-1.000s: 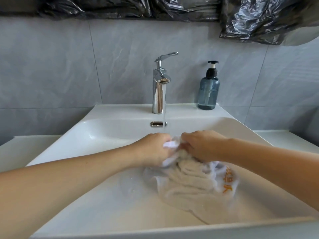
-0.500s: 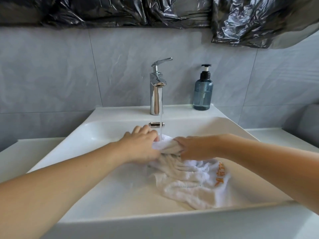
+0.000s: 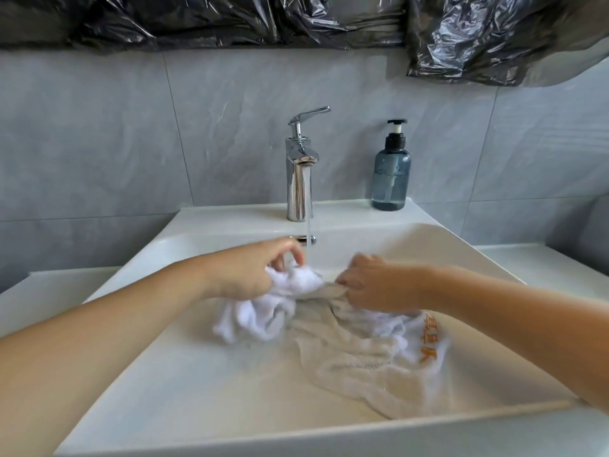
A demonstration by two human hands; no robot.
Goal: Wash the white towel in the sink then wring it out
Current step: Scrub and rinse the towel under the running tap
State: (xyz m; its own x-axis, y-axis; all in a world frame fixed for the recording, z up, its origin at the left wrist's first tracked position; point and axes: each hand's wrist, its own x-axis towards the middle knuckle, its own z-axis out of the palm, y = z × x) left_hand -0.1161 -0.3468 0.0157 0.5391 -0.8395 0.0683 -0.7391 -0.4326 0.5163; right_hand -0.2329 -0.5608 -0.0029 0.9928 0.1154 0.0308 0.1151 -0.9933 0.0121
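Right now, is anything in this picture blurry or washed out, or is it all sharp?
In the head view, the left hand and the bunched white towel it grips are smeared by motion blur; the right hand is softer too. The faucet and soap bottle stay crisp. The wide lens bows the sink edges, and glare streaks the black plastic sheet.

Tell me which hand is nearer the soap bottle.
The right hand; the soap bottle stands right of the tap, while the left hand is across the water stream.
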